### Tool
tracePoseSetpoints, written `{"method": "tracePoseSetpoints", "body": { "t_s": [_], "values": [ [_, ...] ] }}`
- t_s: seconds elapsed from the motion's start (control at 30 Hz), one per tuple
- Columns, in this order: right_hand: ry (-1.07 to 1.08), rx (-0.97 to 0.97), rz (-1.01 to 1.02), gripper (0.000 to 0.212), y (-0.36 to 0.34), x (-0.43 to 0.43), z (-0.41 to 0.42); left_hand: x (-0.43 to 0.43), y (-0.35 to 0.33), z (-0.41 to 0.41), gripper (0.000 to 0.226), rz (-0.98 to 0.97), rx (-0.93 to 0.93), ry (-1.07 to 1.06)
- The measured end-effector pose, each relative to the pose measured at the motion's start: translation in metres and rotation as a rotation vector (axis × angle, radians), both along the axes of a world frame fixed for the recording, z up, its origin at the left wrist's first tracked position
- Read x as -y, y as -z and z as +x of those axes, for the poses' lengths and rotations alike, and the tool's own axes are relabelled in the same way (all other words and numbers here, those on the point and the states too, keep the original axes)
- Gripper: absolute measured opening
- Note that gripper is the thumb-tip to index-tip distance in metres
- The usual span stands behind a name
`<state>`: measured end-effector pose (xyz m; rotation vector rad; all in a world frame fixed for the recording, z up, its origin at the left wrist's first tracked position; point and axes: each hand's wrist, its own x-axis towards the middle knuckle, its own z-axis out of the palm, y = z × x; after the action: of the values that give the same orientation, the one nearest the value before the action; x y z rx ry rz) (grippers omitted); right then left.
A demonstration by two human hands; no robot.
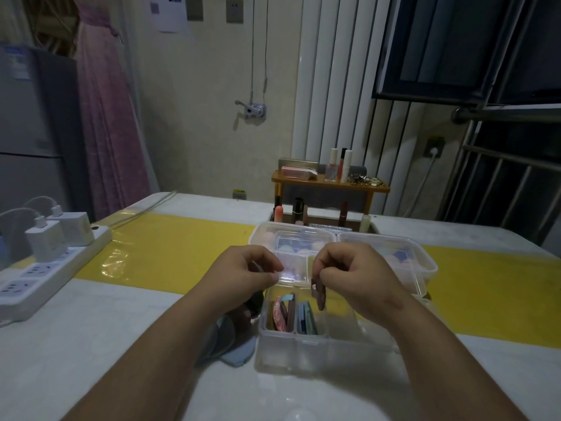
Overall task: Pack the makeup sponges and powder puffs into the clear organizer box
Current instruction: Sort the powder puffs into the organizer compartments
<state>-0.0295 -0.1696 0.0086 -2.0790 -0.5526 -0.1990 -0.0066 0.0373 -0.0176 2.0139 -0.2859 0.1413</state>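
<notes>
Over the clear organizer box [303,350], your right hand [355,275] pinches a mauve puff [318,296]; your left hand [246,268] grips its lid [294,270].

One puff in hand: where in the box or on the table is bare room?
Bare: the right compartment of the box, between blue puffs and right wall; white table between power strip and left hand. Crowded: two left compartments.

White table [121,344] with glossy yellow band [170,253], white power strip [45,275] left, clear plastic organizer box [303,350], blue puffs [235,347] beside it, small wooden shelf [331,185] behind.
</notes>
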Motion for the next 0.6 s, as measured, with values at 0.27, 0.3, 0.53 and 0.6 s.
{"method": "tracePoseSetpoints", "body": {
  "t_s": [0.27, 0.3, 0.53, 0.6],
  "values": [
    [0.056, -0.060, -0.206, 0.020, 0.0000, -0.0037, -0.0027, -0.0014, 0.0013, 0.0011, 0.026, 0.029, 0.004, 0.031],
    [0.063, -0.073, -0.234, 0.021, 0.0002, -0.0039, -0.0030, -0.0015, 0.0012, 0.0014, 0.026, 0.028, 0.000, 0.034],
    [0.070, -0.137, -0.354, 0.022, -0.0005, -0.0075, -0.0048, -0.0026, 0.0018, 0.0025, 0.024, 0.004, -0.008, 0.053],
    [0.073, -0.148, -0.387, 0.022, -0.0018, -0.0082, -0.0063, -0.0031, 0.0020, 0.0032, 0.026, 0.004, 0.001, 0.067]
  ]
}}
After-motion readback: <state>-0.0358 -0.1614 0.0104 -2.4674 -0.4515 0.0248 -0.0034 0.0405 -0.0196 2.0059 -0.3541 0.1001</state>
